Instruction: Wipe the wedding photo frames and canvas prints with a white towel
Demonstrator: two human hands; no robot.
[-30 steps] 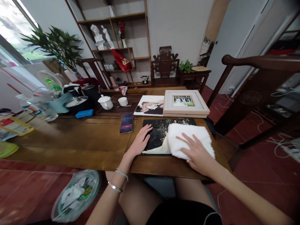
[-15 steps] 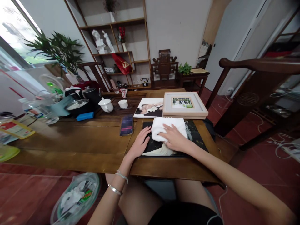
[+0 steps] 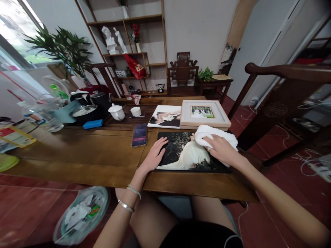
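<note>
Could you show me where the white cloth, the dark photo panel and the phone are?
White cloth [image 3: 219, 131]: head view, on its upper middle part.
Dark photo panel [image 3: 191, 153]: head view, on the middle of its printed surface.
Phone [image 3: 139, 135]: head view, on its screen.

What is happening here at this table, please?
The person's right hand holds a bunched white cloth on the far right part of a dark photo panel, which lies flat on the wooden table. The left hand rests spread at the panel's left edge and grips nothing. A light-framed picture lies just beyond the panel, and a phone lies left of the panel.
</note>
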